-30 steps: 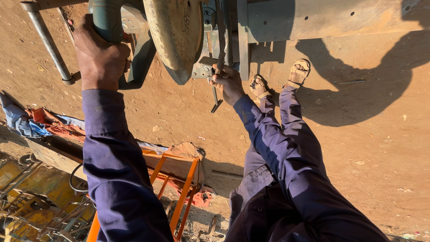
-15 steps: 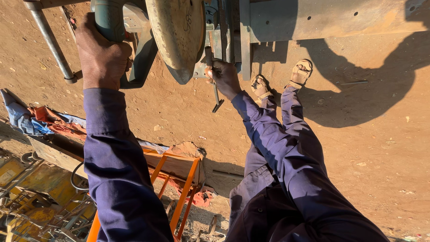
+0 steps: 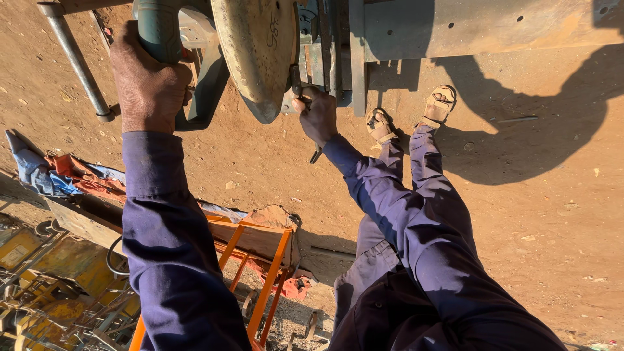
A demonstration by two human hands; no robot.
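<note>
Two dark blue sleeves fill the near view, one to each side of me. Below the left sleeve I see an orange metal stand (image 3: 270,273) and, beyond it, a heap of blue and red cloth (image 3: 62,172) on the dirt ground (image 3: 539,214). Past my knees, my sandalled feet (image 3: 409,114) rest on that ground, just beside the machine.

Further out, my left hand (image 3: 148,84) is wrapped tight around the green handle (image 3: 158,29) of a chop saw, with the big round blade guard (image 3: 257,55) hanging just to its right. My right hand (image 3: 317,117) is clenched on a dark lever (image 3: 305,104) at the clamp (image 3: 322,49), close under the guard; a thin end of the lever pokes out below the fist. Beyond lies a long rusty steel bar (image 3: 481,26), held across the saw.

My judgement: the right hand sits very near the blade, so pulling the handle down now could catch the knuckles. A loosely clamped bar could kick. My feet, in open sandals, are near where sparks or an offcut would fall.
</note>
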